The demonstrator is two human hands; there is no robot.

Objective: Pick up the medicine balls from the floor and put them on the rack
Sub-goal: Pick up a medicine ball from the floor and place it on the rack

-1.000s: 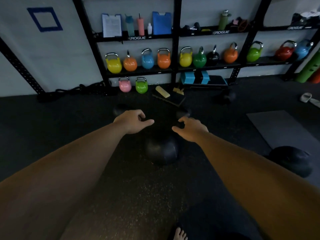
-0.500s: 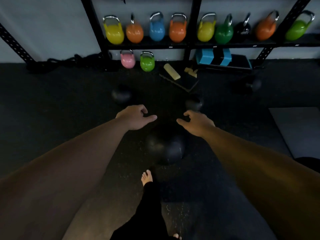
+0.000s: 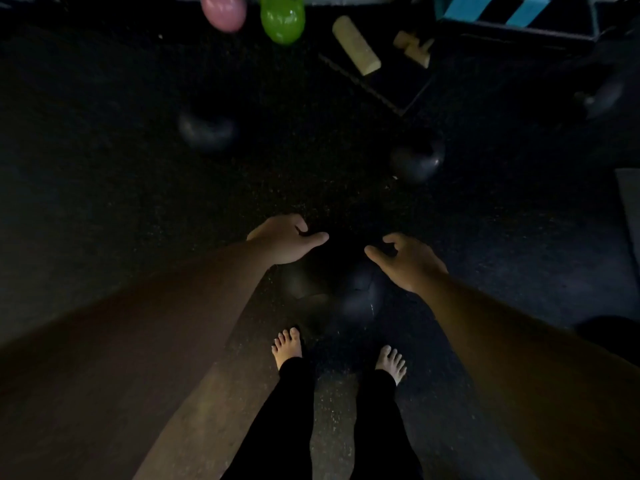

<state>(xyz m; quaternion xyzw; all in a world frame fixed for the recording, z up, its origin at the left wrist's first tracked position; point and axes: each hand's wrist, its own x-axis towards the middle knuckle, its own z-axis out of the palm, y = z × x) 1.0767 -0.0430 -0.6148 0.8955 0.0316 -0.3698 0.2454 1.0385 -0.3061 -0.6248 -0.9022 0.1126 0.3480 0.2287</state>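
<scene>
A dark medicine ball (image 3: 341,292) lies on the black floor just in front of my bare feet. My left hand (image 3: 285,242) hovers over its left side and my right hand (image 3: 407,259) over its right side, both with fingers apart and holding nothing. I cannot tell whether either hand touches the ball. Two more dark balls rest farther off: a ball at the far left (image 3: 207,128) and a ball at the far right (image 3: 417,159). The rack is out of frame.
A pink kettlebell (image 3: 223,10) and a green kettlebell (image 3: 282,20) stand at the top edge. A pale wooden block (image 3: 356,45) lies on a dark board beside a blue-striped box (image 3: 491,8). A grey mat edge (image 3: 628,202) shows at the right.
The view has tilted down and closer to the floor; the rack has left the frame. Both feet now stand behind the ball, and my hands have lowered to either side of it.
</scene>
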